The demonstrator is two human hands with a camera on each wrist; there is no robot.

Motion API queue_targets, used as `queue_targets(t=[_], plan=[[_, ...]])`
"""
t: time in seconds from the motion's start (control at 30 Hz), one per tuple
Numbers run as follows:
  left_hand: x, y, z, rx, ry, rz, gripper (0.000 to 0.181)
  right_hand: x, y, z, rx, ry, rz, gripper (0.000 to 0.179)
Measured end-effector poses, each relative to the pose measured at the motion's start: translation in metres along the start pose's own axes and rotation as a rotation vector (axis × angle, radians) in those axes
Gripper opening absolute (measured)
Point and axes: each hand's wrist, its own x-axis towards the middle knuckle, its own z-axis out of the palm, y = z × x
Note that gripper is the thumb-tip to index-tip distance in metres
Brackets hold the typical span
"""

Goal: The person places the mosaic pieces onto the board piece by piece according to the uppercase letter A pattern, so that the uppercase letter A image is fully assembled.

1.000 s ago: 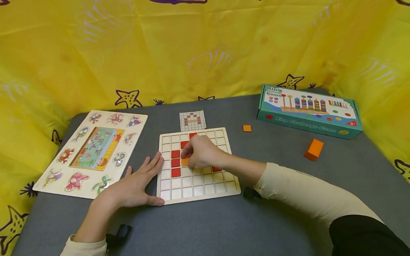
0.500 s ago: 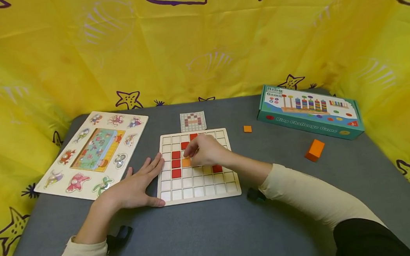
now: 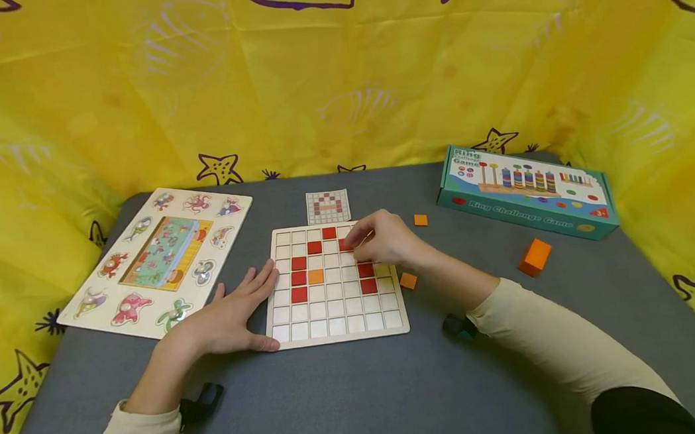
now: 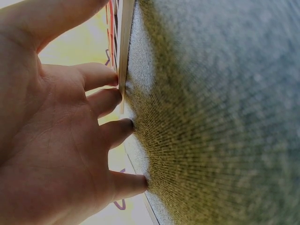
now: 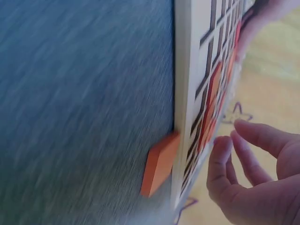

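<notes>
A pale wooden grid board [image 3: 336,325] lies on the grey table, with several red tiles [image 3: 299,278] in its cells. One orange tile [image 3: 315,277] sits in a cell beside the left red column. My left hand [image 3: 228,324] is spread at the board's left edge, fingertips by the side and thumb near the front corner. Over the board's right part hovers my right hand [image 3: 387,241], fingers bent loosely. In the right wrist view a gap shows between thumb and fingertips, with nothing held. A loose orange tile [image 5: 161,164] lies against the board's right edge.
Behind the board is a small pattern card [image 3: 328,207]. Another orange tile [image 3: 421,220] and an orange block [image 3: 534,257] lie to the right, near a green game box [image 3: 525,196]. A sea-animal puzzle board [image 3: 108,304] occupies the left, and a yellow curtain [image 3: 339,78] surrounds the table.
My right hand has moved right, away from the orange tile, which stays in its cell. The loose tile at the board's right edge has come into sight. My left hand has stayed put.
</notes>
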Motion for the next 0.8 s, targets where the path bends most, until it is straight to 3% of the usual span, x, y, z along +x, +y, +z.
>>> queue_targets(t=[0.43, 0.8], plan=[[-0.001, 0.001, 0.000, 0.006, 0.005, 0.008, 0.123, -0.004, 0.037, -0.040, -0.037, 0.122, 0.068, 0.027], [-0.001, 0.002, 0.000, 0.011, -0.005, 0.002, 0.122, -0.002, 0.063, -0.063, -0.145, 0.220, 0.042, 0.028]])
